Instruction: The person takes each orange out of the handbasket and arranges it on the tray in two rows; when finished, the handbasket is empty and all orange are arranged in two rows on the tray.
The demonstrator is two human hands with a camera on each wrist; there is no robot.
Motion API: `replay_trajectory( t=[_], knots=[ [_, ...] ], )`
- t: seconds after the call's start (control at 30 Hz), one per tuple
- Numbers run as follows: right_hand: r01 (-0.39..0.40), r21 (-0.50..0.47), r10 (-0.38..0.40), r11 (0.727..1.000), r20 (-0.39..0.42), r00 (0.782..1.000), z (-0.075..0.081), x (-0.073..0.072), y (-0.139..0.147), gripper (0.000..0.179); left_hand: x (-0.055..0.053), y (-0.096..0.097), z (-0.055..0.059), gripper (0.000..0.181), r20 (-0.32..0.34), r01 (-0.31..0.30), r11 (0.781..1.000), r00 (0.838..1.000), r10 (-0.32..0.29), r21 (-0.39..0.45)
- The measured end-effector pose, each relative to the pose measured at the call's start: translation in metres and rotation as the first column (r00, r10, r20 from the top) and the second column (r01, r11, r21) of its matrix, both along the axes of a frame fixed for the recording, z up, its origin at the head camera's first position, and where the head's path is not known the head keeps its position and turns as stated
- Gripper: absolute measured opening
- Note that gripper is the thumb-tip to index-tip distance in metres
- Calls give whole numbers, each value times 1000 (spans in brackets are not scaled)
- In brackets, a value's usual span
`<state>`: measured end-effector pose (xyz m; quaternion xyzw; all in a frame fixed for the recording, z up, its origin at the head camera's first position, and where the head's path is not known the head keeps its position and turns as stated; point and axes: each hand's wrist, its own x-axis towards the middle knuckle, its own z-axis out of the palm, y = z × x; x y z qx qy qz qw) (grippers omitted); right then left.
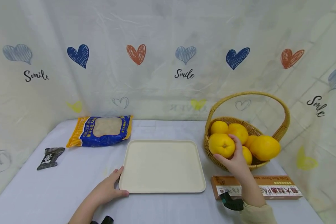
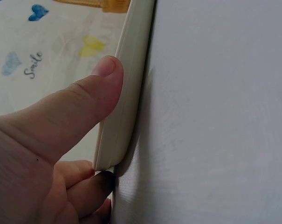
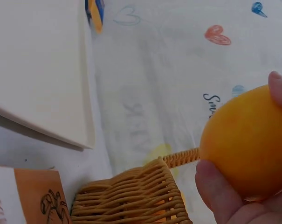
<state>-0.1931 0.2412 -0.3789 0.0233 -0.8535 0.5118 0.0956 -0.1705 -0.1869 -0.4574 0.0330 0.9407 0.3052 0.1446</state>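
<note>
My right hand grips a round yellow orange between thumb and fingers, at the front left of the wicker basket. In the right wrist view the orange shows above the woven rim. Several more yellow fruits lie in the basket behind and beside it. At the front left corner of a cream rectangular tray, my left hand rests with its fingers along the left side. Its thumb lies straight against the tray's front wall in the left wrist view.
Beneath my right forearm lies a long brown and white pasta box. A blue and yellow pasta bag lies at the back left, with a small black packet in front of it. A curtain printed with hearts hangs behind the table.
</note>
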Motion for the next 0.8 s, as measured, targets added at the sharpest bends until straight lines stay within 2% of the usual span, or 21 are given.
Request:
replay_trajectory(
  t=[0.17,0.43,0.6,0.67,0.8],
  knots=[
    [0,25,1,1000,-48,999,-3,-2,-5,83,-1,-2,3,110,10,-6,1000,1000,6,-3],
    [9,67,1,998,-146,989,-4,-3,-13,77,0,0,1,109,-15,0,1000,1000,0,18],
    [-10,123,28,992,-147,989,0,-3,-29,74,2,3,-1,109,2,-2,1000,1000,2,13],
    [-38,105,51,994,-124,991,2,-6,-39,75,3,4,-1,109,6,-8,1000,1000,8,10],
    [-108,-7,107,994,-91,990,4,-17,-64,83,2,4,1,108,4,-12,1000,1000,12,7]
  ],
)
